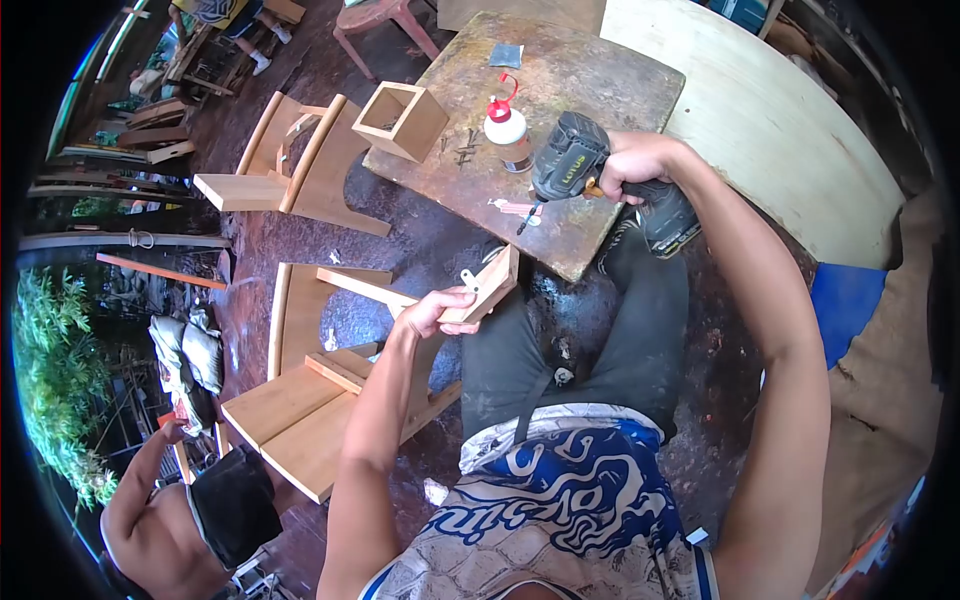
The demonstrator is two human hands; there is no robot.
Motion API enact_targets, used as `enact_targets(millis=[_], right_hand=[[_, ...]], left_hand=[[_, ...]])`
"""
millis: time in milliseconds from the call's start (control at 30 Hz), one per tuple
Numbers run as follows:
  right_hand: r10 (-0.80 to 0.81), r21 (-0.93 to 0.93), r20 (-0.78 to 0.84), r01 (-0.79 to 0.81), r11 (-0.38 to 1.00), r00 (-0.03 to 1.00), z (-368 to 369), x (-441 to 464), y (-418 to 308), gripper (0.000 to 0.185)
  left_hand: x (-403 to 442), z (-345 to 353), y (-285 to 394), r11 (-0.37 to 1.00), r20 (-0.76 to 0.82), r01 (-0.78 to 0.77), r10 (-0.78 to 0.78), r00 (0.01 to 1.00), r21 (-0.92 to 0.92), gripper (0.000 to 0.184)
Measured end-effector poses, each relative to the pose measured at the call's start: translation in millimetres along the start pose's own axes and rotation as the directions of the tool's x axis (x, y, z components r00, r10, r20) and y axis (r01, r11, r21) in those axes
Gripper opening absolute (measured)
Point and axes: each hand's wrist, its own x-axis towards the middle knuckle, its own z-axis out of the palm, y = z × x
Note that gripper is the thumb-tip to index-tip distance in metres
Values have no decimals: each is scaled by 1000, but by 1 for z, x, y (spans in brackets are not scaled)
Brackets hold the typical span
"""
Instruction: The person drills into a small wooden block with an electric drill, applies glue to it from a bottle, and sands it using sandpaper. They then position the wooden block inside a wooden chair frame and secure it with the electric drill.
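My right hand (640, 165) is wrapped round the handle of a dark cordless drill (570, 158) marked LOTUS. The drill's bit (530, 217) points down and left, past the near side of the worktable (590, 90). My left hand (440, 310) grips a small wooden block (497, 283) above my left thigh, with the thumb on its upper face. Beside that thumb, a pale metal tab with a hole (468, 280) stands against the wood. The bit tip and the block are apart.
On the table stand a white glue bottle (507, 130) with a red cap, scattered screws (467, 147) and a dark square (507, 55). An open wooden box (402, 120) sits at its left edge. Wooden chair-like pieces (310, 400) lie leftward. Another person (190, 520) is at lower left.
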Motion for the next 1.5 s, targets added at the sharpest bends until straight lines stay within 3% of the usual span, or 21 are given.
enact_targets(millis=[133,200,233,267,333,433,600,800,1100,1300,1433,1500], right_hand=[[-22,2,-28,22,1000,999,1,-10,7,31],[-26,-21,-47,25,999,999,1,-14,13,29],[-19,-6,-64,18,1000,998,1,-11,21,27],[-13,8,-79,13,1000,997,1,-7,29,25],[2,41,-69,1,999,998,7,-6,34,20],[27,16,-53,-26,1000,998,22,2,46,21],[33,-144,-113,-49,988,993,40,26,65,23],[62,-33,-161,-68,997,985,50,29,58,21],[68,-55,-163,-78,995,984,53,30,52,25],[61,-194,-75,-75,978,995,49,30,37,27],[90,-200,-77,-103,974,993,49,31,31,29],[39,-202,-26,-44,978,999,48,29,25,31]], left_hand=[[5,16,11,995,-35,-14,17,999,103,44],[24,24,12,925,-151,-95,160,976,368,40],[32,39,18,694,-150,-211,421,895,689,44],[31,49,25,341,-345,194,467,814,920,50],[37,79,35,92,-389,398,494,778,913,55],[58,85,22,-19,-402,472,496,770,881,51],[75,87,9,-58,-442,532,486,754,845,48],[79,85,6,-36,-423,517,529,735,855,46],[77,91,11,-26,-446,524,489,749,851,36],[84,83,6,27,-459,514,493,739,857,44],[82,84,8,49,-466,508,481,742,860,43],[82,84,8,54,-463,502,479,745,863,43]])
